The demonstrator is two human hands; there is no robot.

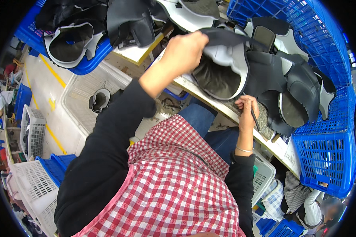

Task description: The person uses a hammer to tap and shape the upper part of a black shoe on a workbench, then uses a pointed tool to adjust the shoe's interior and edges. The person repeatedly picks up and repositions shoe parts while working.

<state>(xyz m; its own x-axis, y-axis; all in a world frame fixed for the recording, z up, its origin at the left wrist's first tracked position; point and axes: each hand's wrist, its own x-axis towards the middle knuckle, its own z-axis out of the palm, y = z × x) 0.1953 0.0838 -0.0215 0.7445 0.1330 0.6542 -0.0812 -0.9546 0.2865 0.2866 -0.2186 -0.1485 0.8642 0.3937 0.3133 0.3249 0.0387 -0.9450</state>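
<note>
In front of me is a black and pale grey shoe upper point(219, 77) with a dark lining, its opening turned toward me. My left hand point(182, 54) reaches up from the left, its fingers closed on the upper's black edge. Close to the lower right rim of that opening, my right hand point(248, 110) is closed around a thin dark pen-like tool point(255, 120), which slants down out of the fist. The tool's other end is hidden by the fingers. More black and grey uppers point(293, 106) lie heaped just beyond the right hand.
A blue basket point(324, 158) stands at the right edge of the workbench point(281, 148). Further uppers fill a blue crate point(85, 68) at the far left. On the floor, a pale plastic bin point(77, 100) holds one upper. Another person point(314, 207) sits at the lower right.
</note>
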